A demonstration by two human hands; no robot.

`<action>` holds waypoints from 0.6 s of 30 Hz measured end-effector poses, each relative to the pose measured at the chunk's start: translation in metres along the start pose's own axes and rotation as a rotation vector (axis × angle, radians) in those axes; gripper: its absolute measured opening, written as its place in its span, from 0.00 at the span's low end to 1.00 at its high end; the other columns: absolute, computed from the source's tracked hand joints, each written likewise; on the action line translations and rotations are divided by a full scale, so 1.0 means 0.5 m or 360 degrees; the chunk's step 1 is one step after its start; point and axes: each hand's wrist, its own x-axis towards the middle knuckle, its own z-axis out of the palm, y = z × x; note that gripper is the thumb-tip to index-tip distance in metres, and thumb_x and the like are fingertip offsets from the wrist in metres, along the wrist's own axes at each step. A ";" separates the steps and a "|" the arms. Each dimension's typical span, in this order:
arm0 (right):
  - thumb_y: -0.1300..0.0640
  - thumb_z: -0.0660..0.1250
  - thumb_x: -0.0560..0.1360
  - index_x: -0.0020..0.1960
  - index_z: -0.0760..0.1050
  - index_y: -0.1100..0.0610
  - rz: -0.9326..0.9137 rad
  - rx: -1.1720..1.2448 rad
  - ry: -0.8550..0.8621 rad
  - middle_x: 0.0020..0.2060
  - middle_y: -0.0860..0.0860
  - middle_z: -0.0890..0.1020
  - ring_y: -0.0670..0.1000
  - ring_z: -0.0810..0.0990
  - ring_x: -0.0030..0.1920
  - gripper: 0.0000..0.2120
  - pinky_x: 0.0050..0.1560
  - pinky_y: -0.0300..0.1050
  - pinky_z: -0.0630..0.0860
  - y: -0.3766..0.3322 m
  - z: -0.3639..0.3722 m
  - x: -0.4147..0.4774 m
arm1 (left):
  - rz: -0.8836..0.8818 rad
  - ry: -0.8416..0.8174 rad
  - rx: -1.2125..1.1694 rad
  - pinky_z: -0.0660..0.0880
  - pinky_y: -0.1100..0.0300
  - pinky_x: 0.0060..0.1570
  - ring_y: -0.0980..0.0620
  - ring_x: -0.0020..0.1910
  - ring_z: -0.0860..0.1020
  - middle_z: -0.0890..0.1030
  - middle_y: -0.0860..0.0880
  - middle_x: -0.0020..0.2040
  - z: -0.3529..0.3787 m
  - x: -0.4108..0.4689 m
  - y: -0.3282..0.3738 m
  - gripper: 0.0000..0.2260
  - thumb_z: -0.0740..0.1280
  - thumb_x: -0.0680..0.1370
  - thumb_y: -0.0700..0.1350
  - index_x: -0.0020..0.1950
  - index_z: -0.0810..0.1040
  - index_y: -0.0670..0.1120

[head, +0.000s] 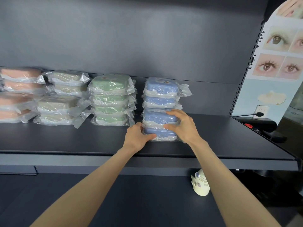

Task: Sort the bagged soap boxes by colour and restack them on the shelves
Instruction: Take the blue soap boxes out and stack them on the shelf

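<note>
The sorting is looking nearly finished: the shelf (82, 141) is carrying a pink stack (18, 92) at the far left, then a beige stack (64, 97), a green stack (111, 99) and, furthest right, the blue stack (161, 94), four bagged boxes high. The step in hand appears to be squaring up that blue stack, which is standing apart from the green one and nearer the shelf's front edge.

The left grip (139, 136) is clasping the near left corner of the lowest blue box, fingers curling round its side and thumb lying along its front. The right grip (182, 126) is curling over the box above, fingers reaching across its top and thumb pressing the front where the two boxes are meeting. Both forearms are reaching up and forward, converging on the stack.

The next move is probably calling for an even push from both sides, kept low and level, since the slippery bags could be letting the upper boxes slide off.
</note>
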 end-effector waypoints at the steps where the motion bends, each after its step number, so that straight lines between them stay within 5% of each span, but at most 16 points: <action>1: 0.58 0.77 0.68 0.62 0.78 0.51 -0.0001 -0.0028 -0.0011 0.65 0.47 0.75 0.50 0.74 0.64 0.24 0.69 0.52 0.67 -0.003 -0.003 0.001 | -0.0003 -0.0009 0.0004 0.69 0.61 0.43 0.50 0.42 0.74 0.77 0.48 0.43 0.000 0.000 0.001 0.18 0.77 0.68 0.49 0.49 0.74 0.42; 9: 0.51 0.76 0.69 0.63 0.73 0.47 0.0168 -0.0627 -0.0387 0.65 0.48 0.74 0.54 0.69 0.68 0.25 0.72 0.62 0.54 -0.059 -0.046 0.038 | -0.0030 -0.0332 0.0159 0.72 0.57 0.52 0.47 0.49 0.77 0.80 0.46 0.48 -0.041 0.011 0.012 0.17 0.75 0.71 0.48 0.53 0.77 0.40; 15: 0.55 0.75 0.71 0.69 0.70 0.51 0.0190 -0.0575 -0.0430 0.69 0.54 0.67 0.57 0.65 0.70 0.28 0.70 0.55 0.63 -0.096 -0.068 0.031 | 0.0096 -0.0335 0.0431 0.70 0.59 0.44 0.47 0.47 0.76 0.78 0.49 0.44 -0.092 0.016 0.050 0.14 0.74 0.70 0.47 0.50 0.77 0.42; 18: 0.56 0.73 0.72 0.69 0.69 0.54 0.0125 -0.0525 -0.0342 0.70 0.55 0.67 0.56 0.67 0.69 0.27 0.67 0.47 0.65 -0.123 -0.099 0.015 | 0.0215 -0.0225 0.0571 0.71 0.56 0.54 0.45 0.57 0.75 0.78 0.46 0.57 -0.122 0.005 0.092 0.23 0.73 0.72 0.49 0.62 0.73 0.41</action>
